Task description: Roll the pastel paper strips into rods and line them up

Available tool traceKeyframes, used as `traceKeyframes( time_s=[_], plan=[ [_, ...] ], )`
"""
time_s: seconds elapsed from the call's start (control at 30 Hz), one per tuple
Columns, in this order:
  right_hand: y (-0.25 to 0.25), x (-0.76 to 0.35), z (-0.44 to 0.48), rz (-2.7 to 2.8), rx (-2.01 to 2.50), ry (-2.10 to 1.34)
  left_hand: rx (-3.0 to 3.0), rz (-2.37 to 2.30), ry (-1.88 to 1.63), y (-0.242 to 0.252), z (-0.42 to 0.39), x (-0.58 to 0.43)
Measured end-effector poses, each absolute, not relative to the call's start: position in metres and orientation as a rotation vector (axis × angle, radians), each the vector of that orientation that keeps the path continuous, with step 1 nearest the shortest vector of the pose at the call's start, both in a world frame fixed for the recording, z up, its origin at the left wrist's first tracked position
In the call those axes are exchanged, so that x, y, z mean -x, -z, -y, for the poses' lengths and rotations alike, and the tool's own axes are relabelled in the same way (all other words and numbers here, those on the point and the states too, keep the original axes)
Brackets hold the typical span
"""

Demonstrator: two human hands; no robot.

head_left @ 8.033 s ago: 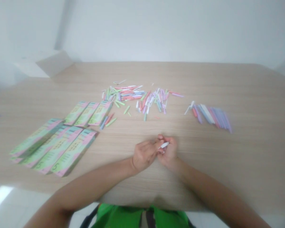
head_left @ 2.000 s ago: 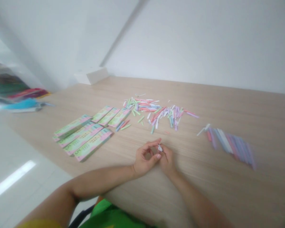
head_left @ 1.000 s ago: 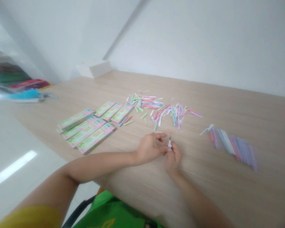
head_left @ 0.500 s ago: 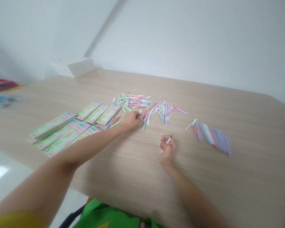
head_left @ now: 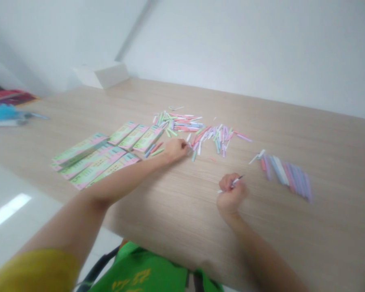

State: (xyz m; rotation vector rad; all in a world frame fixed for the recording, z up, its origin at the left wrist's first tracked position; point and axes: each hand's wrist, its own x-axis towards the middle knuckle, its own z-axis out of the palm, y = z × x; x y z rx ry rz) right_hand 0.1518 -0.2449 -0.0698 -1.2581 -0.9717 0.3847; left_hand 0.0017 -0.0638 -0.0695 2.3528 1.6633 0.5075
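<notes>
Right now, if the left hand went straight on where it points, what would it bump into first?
Probably the nearest of the loose pastel pen-like sticks. The left hand points towards them; blur and unclear depth hide whether it already touches one.

This was an indoor workroom or office, hard to say which: a wood-grain bench (head_left: 292,125) met a plain white wall (head_left: 231,48) at its far edge, and glossy pale floor (head_left: 6,182) showed past its left edge

White stick (head_left: 235,181) partly hidden in right hand (head_left: 232,192), boxes (head_left: 99,165) with blurred print, blue item (head_left: 1,112) cut at left
</notes>
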Motion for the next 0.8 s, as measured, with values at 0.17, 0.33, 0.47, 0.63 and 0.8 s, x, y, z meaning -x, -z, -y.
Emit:
traceKeyframes(
  time_s=[0.17,0.33,0.47,0.63,0.8],
  plan=[
    [0.067,-0.172,0.250,0.856,1.280,-0.150,-2.460,-1.544,-0.327,0.067,0.065,-0.010],
    [0.077,-0.202,0.242,1.087,1.616,0.110,-2.561,-1.510,-0.201,0.057,0.059,-0.018],
    [0.091,-0.214,0.225,1.289,1.847,0.241,-2.616,-1.540,-0.072,0.049,0.061,-0.029],
    [0.101,-0.213,0.212,1.446,2.167,0.342,-2.665,-1.576,-0.119,0.052,0.072,-0.038],
    [0.101,-0.209,0.215,1.546,2.274,0.347,-2.789,-1.411,-0.447,0.069,0.090,-0.036]
  ],
)
